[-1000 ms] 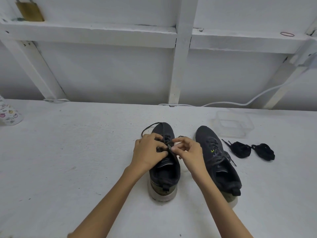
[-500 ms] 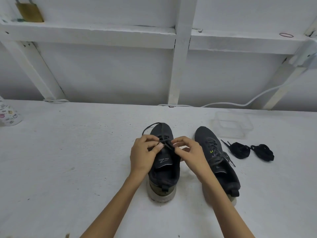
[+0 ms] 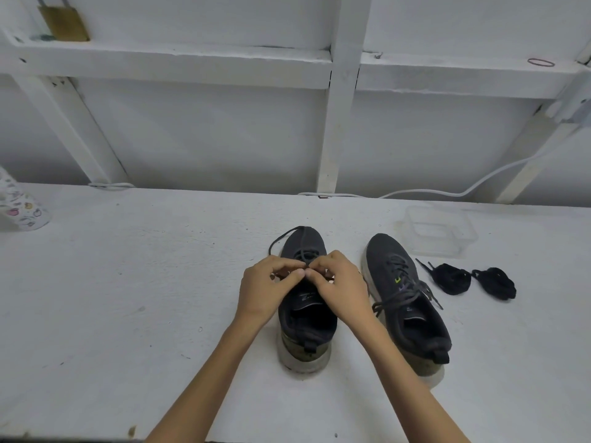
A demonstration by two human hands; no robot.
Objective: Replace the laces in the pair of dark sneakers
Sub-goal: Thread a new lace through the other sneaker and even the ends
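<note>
Left hand [image 3: 265, 289], right hand [image 3: 342, 282] pinch lace [image 3: 281, 238] above left sneaker [image 3: 307, 330] tongue.

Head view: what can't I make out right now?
- Head view: the eyelets where the lace meets the sneaker, hidden under the left hand and right hand pinching it.
- Head view: tongue print, too small to read.
- Head view: patterned object, cut off by the left edge.

White-painted rough counter [image 3: 128, 298] set against a plain white wall [image 3: 208, 135].
A flat white horizontal shelf board [image 3: 176, 63] spans the wall. It is crossed by a white vertical timber post [image 3: 339, 123] and flanked by white diagonal timber braces [image 3: 80, 129]. A white round cable [image 3: 479, 183] runs along the counter's rear edge. Lighting is even and diffuse.
</note>
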